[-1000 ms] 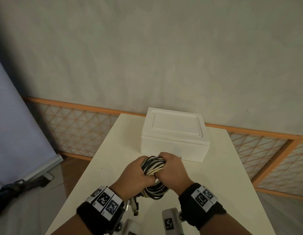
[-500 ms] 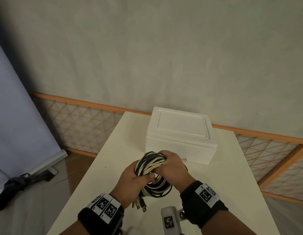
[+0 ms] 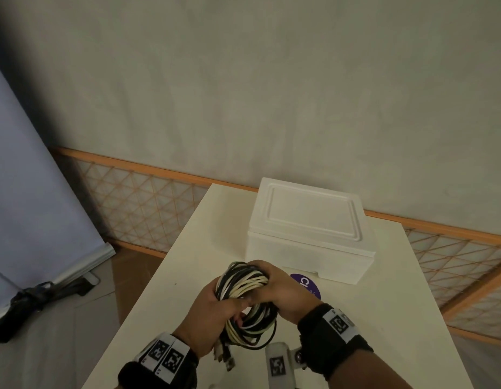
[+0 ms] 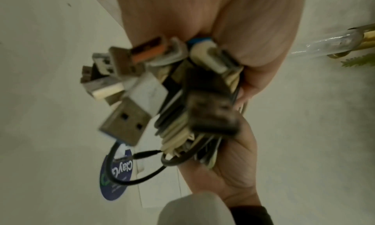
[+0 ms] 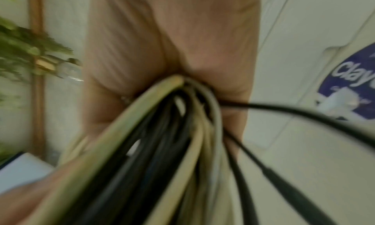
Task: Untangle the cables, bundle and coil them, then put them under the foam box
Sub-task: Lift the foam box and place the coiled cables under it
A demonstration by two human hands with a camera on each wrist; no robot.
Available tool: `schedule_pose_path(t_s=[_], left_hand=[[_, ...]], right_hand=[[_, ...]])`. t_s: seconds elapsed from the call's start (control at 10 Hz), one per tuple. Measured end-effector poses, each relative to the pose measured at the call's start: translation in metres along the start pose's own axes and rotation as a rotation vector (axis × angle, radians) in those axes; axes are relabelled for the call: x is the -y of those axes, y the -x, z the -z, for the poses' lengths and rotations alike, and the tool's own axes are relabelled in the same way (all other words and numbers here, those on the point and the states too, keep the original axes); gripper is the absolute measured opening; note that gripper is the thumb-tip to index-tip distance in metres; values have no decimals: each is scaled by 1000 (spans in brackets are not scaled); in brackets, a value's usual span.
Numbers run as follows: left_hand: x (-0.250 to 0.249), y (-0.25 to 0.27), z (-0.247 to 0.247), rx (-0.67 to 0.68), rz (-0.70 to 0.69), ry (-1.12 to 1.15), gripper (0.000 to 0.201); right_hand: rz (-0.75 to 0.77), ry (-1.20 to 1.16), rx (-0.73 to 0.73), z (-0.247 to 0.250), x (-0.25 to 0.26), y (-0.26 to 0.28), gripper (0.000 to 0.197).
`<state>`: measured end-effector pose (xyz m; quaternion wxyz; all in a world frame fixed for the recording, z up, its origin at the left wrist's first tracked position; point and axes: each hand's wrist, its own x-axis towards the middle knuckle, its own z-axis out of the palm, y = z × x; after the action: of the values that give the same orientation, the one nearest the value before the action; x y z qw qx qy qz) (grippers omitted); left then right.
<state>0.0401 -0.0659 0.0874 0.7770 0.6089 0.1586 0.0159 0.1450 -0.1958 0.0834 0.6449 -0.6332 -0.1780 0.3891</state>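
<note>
Cables: black and cream cables (image 3: 245,299) wound into 1 coil, held between both hands above the table (image 3: 165,290), short of the foam box.
Left hand: left hand (image 3: 208,315) grips the near-left part of the coil, fingers curled round the strands, thumb laid across the front.
Right hand: right hand (image 3: 283,290) wraps over the far-right arc, fingers clamped on the cables; the fingertips are hidden behind the bundle.
Plugs: a cluster of USB plugs (image 4: 129,87) sticks out below the left fingers, at the heel of that hand.
Loose strand: 1 thin black strand (image 5: 294,111) loops free, out past the right fingers.
Foam box: white foam box (image 3: 308,231), lid on, sits on the table just beyond the right knuckles.
Sticker: round purple sticker (image 3: 307,284) shows on the table between the right hand and the box.
Change: 0.5 s ago the sticker was covered; the box now lies further right in view, and the coil is opened wider between the hands.
</note>
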Motion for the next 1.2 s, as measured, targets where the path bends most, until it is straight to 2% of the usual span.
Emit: schedule_pose_path(t_s=[0.1, 0.2, 0.3, 0.4, 0.5, 0.6, 0.7, 0.8, 0.9, 1.0, 1.1, 1.2], left_hand=[[12, -3, 11, -69, 19, -77, 19], [19, -1, 31, -170, 74, -95, 13], [27, 1, 51, -257, 128, -27, 11], [25, 7, 64, -304, 159, -16, 28], [22, 13, 69, -289, 137, 6, 42], [25, 13, 76, -295, 116, -31, 37], [19, 17, 71, -262, 94, -29, 40], [15, 16, 69, -263, 94, -26, 36], [13, 14, 65, -240, 71, -35, 36], [12, 12, 54, -196, 56, -62, 12], [4, 11, 37, -84, 8, -173, 14], [-2, 8, 19, 96, -48, -398, 27]], right_hand=[[-143, -461, -5, 26, -22, -16, 67], [-206, -711, -407, 61, -50, -35, 35], [-193, -638, -662, 98, -70, -51, 32], [-226, -634, -744, 118, -70, -58, 47], [-219, -671, -791, 128, -71, -59, 48], [-215, -825, -815, 129, -74, -57, 43], [-258, -968, -806, 118, -76, -48, 6], [-269, -815, -797, 91, -91, -16, 18], [-341, -743, -803, 64, -106, 19, 10], [-450, -378, -665, 47, -89, 54, 10], [-219, 286, -691, 33, -43, 74, 6], [464, 844, -560, 8, 22, 90, 43]])
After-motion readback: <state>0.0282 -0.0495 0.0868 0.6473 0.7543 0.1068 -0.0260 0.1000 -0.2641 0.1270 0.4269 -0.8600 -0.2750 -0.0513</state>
